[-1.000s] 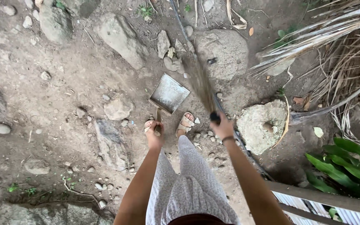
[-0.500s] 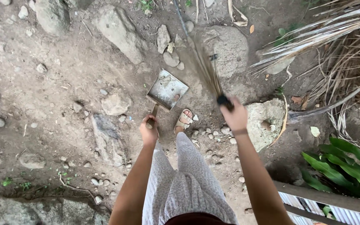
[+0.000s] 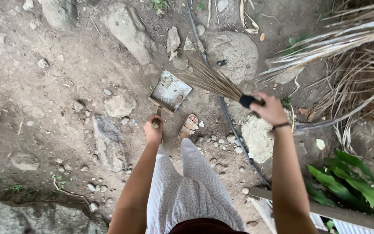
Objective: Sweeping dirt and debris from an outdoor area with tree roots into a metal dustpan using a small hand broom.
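Broom (image 3: 208,80) is in my right hand (image 3: 270,108), fist closed on its dark grip, bristles fanned out ahead and to the left, tips at the far edge of the dustpan (image 3: 170,92). Pan lies on the dirt just ahead of my left hand (image 3: 153,131), which is closed on its handle. Sandalled foot (image 3: 188,126) sits between the hands, right beside the pan.

To do the sweep well, imo: keep the pan lip pressed flat to the ground w/ the left, pull short low strokes toward it, don't flick, since the dirt is loose and pebbles (image 3: 221,141) scatter easily.

Vs 0.5 s ago: right hand is further right, broom lies flatter, bristles now over the pan's top edge instead of pointing away. Left hand and pan barely moved.
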